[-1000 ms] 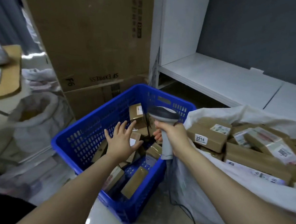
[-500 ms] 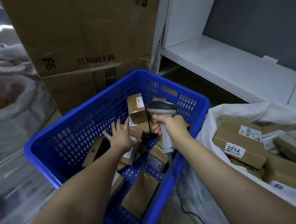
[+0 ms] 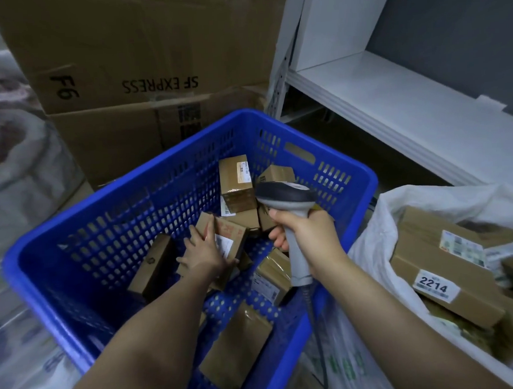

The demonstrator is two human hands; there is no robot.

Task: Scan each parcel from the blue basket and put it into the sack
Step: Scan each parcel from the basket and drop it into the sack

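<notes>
The blue basket (image 3: 331, 163) stands in front of me with several small brown parcels on its bottom. My left hand (image 3: 203, 252) reaches down into it and lies on a parcel with a white label and red print (image 3: 232, 234), fingers wrapped over its left edge. My right hand (image 3: 307, 230) is shut on the grey barcode scanner (image 3: 288, 194), held above the basket's right side with its head pointing left. Its cable hangs down. The white sack (image 3: 371, 247) sits at right, open, with several brown parcels inside, one marked 2214 (image 3: 435, 286).
Large SF Express cartons (image 3: 141, 66) are stacked behind the basket. A white shelf unit (image 3: 393, 107) runs along the grey wall at right. Another white sack (image 3: 19, 177) stands at left.
My left hand has gone lower into the basket and settled on the labelled parcel. The view has shifted closer to the basket. The scanner hand has stayed over the basket's right side.
</notes>
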